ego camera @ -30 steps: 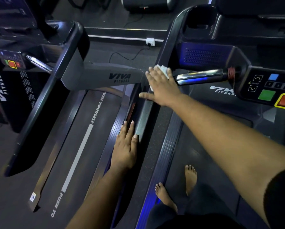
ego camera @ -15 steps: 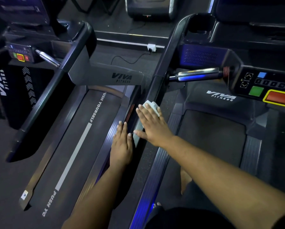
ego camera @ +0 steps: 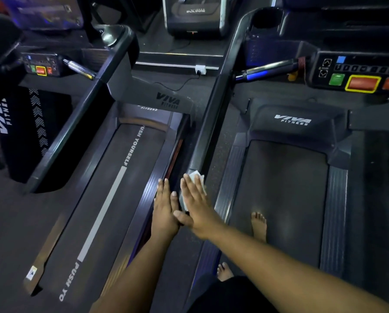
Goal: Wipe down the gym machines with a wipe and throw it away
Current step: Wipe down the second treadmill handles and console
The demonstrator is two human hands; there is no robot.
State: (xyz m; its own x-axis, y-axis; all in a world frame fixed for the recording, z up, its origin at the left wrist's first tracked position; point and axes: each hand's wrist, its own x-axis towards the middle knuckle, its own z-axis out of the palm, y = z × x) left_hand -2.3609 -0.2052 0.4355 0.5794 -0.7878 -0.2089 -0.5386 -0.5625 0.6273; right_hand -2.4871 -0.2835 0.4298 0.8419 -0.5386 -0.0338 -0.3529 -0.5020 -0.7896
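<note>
One wipe under flat right hand | grip wide | left hand flat

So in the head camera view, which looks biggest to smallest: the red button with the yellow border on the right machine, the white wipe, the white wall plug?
1. Red button, clearly the largest.
2. White wipe, though the right hand hides most of it, so unsure.
3. Wall plug, smallest, but also farthest from the camera.

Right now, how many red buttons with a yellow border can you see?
2: one yellow-bordered red button on the right treadmill's console, one smaller on the left treadmill's console. More may be hidden.
</note>
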